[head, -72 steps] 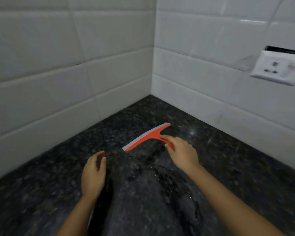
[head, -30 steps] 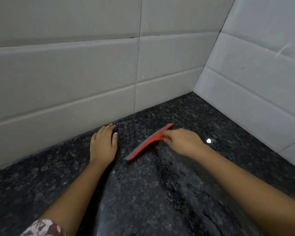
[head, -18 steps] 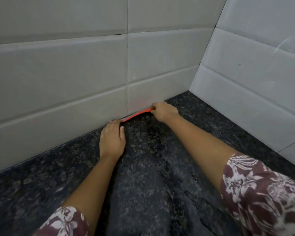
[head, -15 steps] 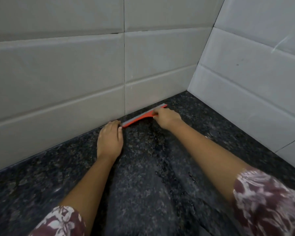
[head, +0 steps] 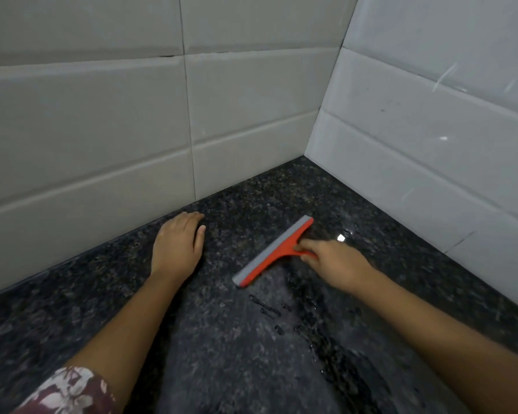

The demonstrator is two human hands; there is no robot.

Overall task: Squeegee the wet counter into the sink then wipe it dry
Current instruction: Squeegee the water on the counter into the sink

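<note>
The red plastic squeegee with its long grey rubber blade lies slantwise on the dark speckled granite desk, a little out from the corner where the two walls meet. Its blade runs from near me on the left up and away to the right, with the grey edge turned toward the left wall and the red back turned toward my arm. The short red handle sticks out from the middle of the blade. My right hand has it: the fingers are curled round the handle and grasp it, one of them lying along the top toward the blade.

On my side of the blade the stone is wet. Beads and streaks of water lie in a loose line below the near end of the blade and trail on toward me, and the surface there has a dull sheen. A bright glint shows on the wet stone just beyond my right knuckles.

My left hand rests palm down on the desk, apart from the squeegee and to its left, its fingers released and laid out nearly straight, their tips close to the foot of the pale tiled wall. A second tiled wall, whiter, closes the corner on the right. A maroon floral sleeve shows at my left elbow.
</note>
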